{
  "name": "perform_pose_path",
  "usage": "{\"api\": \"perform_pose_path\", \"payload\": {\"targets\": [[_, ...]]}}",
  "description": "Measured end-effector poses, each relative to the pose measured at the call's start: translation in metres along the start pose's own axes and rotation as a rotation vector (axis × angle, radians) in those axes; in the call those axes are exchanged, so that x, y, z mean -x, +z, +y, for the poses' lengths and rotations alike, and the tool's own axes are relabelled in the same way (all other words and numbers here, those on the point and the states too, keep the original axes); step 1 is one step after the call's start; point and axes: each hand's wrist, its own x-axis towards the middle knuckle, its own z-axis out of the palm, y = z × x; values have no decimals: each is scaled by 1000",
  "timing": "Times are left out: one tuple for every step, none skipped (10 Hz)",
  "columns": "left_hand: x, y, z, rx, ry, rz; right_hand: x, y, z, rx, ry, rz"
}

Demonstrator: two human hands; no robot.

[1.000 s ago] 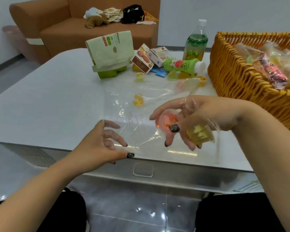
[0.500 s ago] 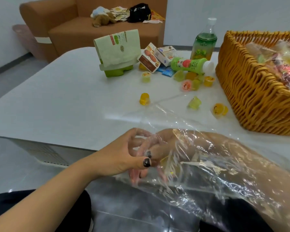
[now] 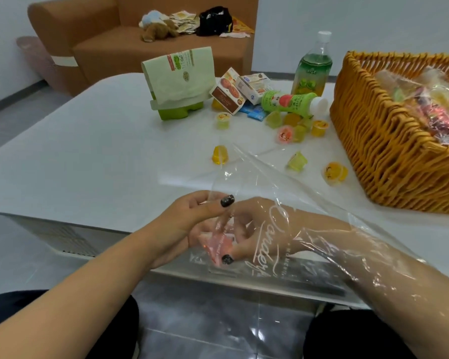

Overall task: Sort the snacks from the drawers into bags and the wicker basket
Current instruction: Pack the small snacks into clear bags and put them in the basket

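The right hand [image 3: 246, 229] is deep inside a clear bag [image 3: 283, 203], fingers curled round a pink jelly cup [image 3: 218, 246] at the bag's bottom, over the near edge of the worktop [image 3: 88, 156]. The left hand [image 3: 189, 224] pinches the bag from outside, thumb on top. Loose jelly cups [image 3: 297, 160] lie farther back, beside the wicker basket [image 3: 389, 151], which holds wrapped snacks [image 3: 430, 104].

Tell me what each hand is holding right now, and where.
The right hand is inside the clear bag, holding a pink jelly cup at the bag's closed end. The left hand pinches the bag film there from outside.
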Motion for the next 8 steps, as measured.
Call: {"api": "perform_pose_path", "payload": {"targets": [[0,0,-1,16,21,-38,9,4,-12,-59,80,-1],[-4,5,-5,-97,-29,56,18,3,-10,34,185,73],[-3,13,-8,-150,-59,56,25,10,-30,135,17,197],[-4,15,-8,-141,-25,66,35,18,-64,94,-45,267],[-7,10,-9,-163,57,97,34,21,-69,130,-127,269],[-5,8,-9,-154,72,91,40,18,-63,20,47,185],[-4,4,-11,-184,84,96,34,16,-48,-42,-39,136],[-5,1,-12,-212,99,118,27,23,-54,-45,39,139]]}}
